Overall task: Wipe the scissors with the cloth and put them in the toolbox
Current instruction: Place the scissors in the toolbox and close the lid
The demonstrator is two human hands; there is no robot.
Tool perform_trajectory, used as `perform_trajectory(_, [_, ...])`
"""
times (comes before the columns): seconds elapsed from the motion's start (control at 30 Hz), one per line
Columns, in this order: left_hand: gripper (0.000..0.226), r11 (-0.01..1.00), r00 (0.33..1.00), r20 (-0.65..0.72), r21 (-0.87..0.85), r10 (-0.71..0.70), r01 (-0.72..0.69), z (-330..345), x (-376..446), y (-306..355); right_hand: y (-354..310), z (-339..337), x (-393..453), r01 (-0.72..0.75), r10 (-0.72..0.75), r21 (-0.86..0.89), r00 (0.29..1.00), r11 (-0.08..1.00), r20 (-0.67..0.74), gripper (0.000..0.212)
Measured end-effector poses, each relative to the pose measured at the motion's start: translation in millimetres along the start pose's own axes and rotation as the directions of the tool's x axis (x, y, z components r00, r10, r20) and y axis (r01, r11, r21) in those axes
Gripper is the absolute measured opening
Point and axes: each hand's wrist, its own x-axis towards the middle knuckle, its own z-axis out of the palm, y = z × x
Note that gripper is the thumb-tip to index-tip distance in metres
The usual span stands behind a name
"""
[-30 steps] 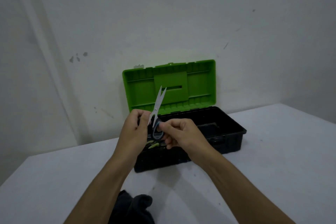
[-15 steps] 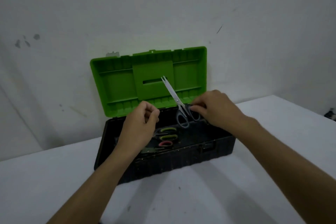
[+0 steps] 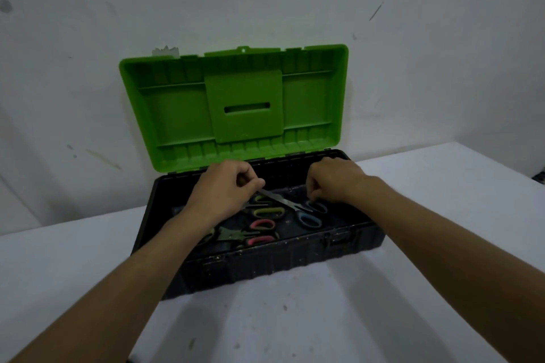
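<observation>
Scissors (image 3: 298, 209) with blue handles lie low inside the black toolbox (image 3: 295, 256), so stowing looks nearly done. Left hand (image 3: 227, 188) pinches the blade tip; right hand (image 3: 333, 180) curls at the handles, grip unclear. Only letting go seems left.

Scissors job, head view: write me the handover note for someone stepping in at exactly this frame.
Left hand: pinching the blade tip of the blue scissors.
Right hand: fingers at the handle loops; firm grip unclear.
Toolbox: open on the table, green lid up. Scissors are low inside it, beside the yellow scissors and pink scissors.
Cloth: not in view.
Done: scissors brought into the box.
Left: let go and withdraw both hands.
</observation>
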Motion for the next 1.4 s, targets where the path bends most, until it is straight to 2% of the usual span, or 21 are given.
perform_trajectory(0.07, [0.018, 1.0, 1.0, -0.02, 0.011, 0.016, -0.016, -1.7, 1.7, 0.7, 0.5, -2.4, 2.2, -0.008, 0.013, 0.058, 0.996, 0.998, -0.085, 0.002])
perform_trajectory(0.2, [0.011, 0.991, 0.988, -0.132, 0.11, 0.085, -0.071, -17.9, 14.5, 8.3, -4.0, -26.8, 6.4, -0.007, 0.078, 0.228, 0.95, 0.974, -0.303, 0.032])
perform_trajectory(0.3, [0.018, 0.956, 0.945, -0.255, 0.256, 0.207, -0.141, -37.9, 32.1, 18.0, -13.4, -55.1, 11.1, 0.09, 0.067, 0.274, 0.854, 0.957, -0.516, 0.038])
perform_trajectory(0.4, [0.033, 0.909, 0.905, -0.333, 0.4, 0.266, -0.12, -59.0, 51.0, 28.3, -25.4, -83.2, 22.3, 0.192, 0.004, 0.207, 0.723, 0.959, -0.691, 0.019])
perform_trajectory(0.43, [0.037, 0.893, 0.892, -0.351, 0.435, 0.284, -0.113, -66.1, 57.0, 30.8, -28.8, -91.4, 28.5, 0.194, -0.008, 0.174, 0.688, 0.966, -0.725, 0.021])
perform_trajectory(0.5, [0.047, 0.862, 0.882, -0.365, 0.499, 0.299, -0.086, -79.1, 69.4, 32.3, -33.8, -105.3, 42.5, 0.168, -0.022, 0.121, 0.667, 0.978, -0.745, 0.044])
perform_trajectory(0.6, [0.059, 0.832, 0.905, -0.352, 0.554, 0.237, -0.002, -94.1, 83.5, 26.8, -40.1, -116.9, 61.1, 0.129, -0.024, 0.102, 0.725, 0.986, -0.688, 0.062])
perform_trajectory(0.67, [0.061, 0.816, 0.927, -0.33, 0.576, 0.18, 0.046, -99.3, 88.9, 21.8, -42.3, -117.0, 69.2, 0.097, -0.009, 0.096, 0.749, 0.991, -0.662, 0.06])
perform_trajectory(0.83, [0.05, 0.832, 0.938, -0.315, 0.553, 0.146, 0.056, -100.8, 86.5, 22.3, -47.1, -115.3, 62.1, 0.129, 0.001, 0.143, 0.737, 0.981, -0.675, 0.053])
perform_trajectory(1.07, [0.027, 0.85, 0.886, -0.41, 0.526, 0.216, 0.036, -111.7, 50.7, 44.9, -52.1, -125.8, 10.6, 0.107, 0.042, 0.146, 0.65, 0.983, -0.758, 0.033])
perform_trajectory(1.23, [0.016, 0.926, 0.856, -0.47, 0.377, 0.216, -0.027, -102.3, 5.4, 50.3, -52.5, -109.6, -34.7, 0.13, 0.041, 0.149, 0.605, 0.98, -0.795, 0.029])
perform_trajectory(1.4, [0.033, 0.907, 0.858, -0.437, 0.415, 0.271, -0.075, -77.1, -41.3, 45.1, -47.7, -81.5, -77.0, 0.193, 0.002, 0.165, 0.645, 0.967, -0.764, 0.044])
